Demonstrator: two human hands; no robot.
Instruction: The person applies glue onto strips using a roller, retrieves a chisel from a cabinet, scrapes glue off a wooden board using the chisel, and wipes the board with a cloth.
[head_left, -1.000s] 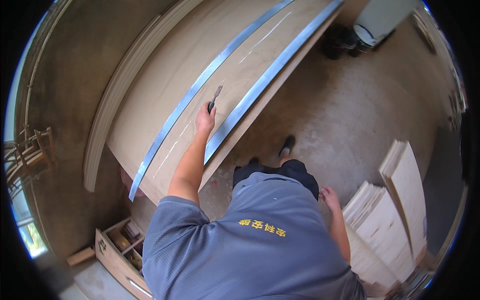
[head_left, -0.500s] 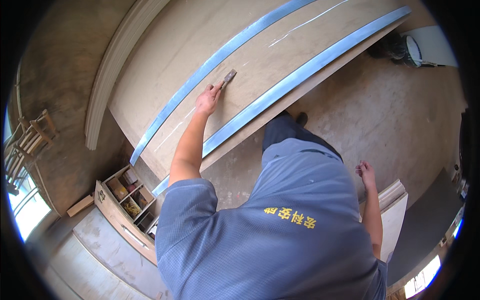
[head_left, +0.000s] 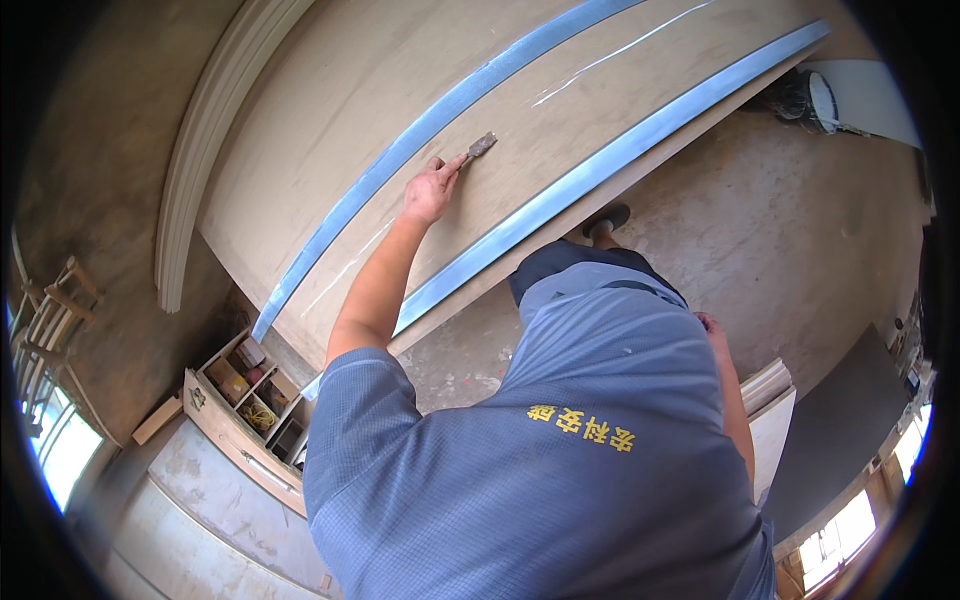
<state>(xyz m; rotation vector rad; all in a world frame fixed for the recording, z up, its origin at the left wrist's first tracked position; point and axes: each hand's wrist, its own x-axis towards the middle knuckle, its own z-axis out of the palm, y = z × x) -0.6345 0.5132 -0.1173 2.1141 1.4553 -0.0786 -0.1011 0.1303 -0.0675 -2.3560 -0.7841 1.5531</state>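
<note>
My left hand reaches out over a large tan board. Its fingers are closed round the handle of a small flat brush, whose dirty grey head points away from me over the board, between two blue strips. The far blue strip and the near blue strip run lengthwise along the board. Thin white streaks of something like glue lie between them, on both sides of the brush. Low at my right side hangs my right hand, partly covered by my shirt; its fingers are mostly hidden.
Pale long mouldings lean beyond the board. An open drawer box with small items stands at the left, near a wooden rack. A dark bucket is at the far right. Pale panels stand by my right arm.
My left hand has moved the brush a little to the right along the board. My right hand has drawn in against my side. A foot has come into view beside the board.
</note>
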